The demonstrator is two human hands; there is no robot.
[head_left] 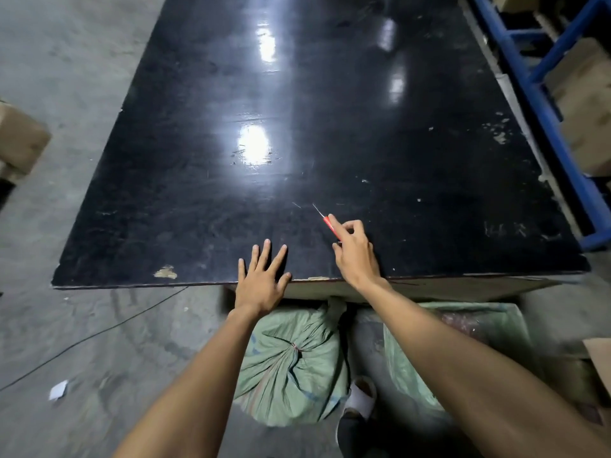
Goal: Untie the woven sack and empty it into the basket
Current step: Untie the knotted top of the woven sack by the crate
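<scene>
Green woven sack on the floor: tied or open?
Tied. The green woven sack has its neck gathered into a knot bound with red cord; neither hand touches it.

L hand (261,279): lower centre of frame, palm down, fingers straight & spread, pointing up-frame.
L forearm: bare, runs from bottom edge up & right to wrist.
R hand (355,252): just right of L hand, slightly higher in frame; fingers curled, pinching a thin red-handled tool (328,223), its tip pointing upper left.
R forearm: bare, comes in from lower right corner.
</scene>
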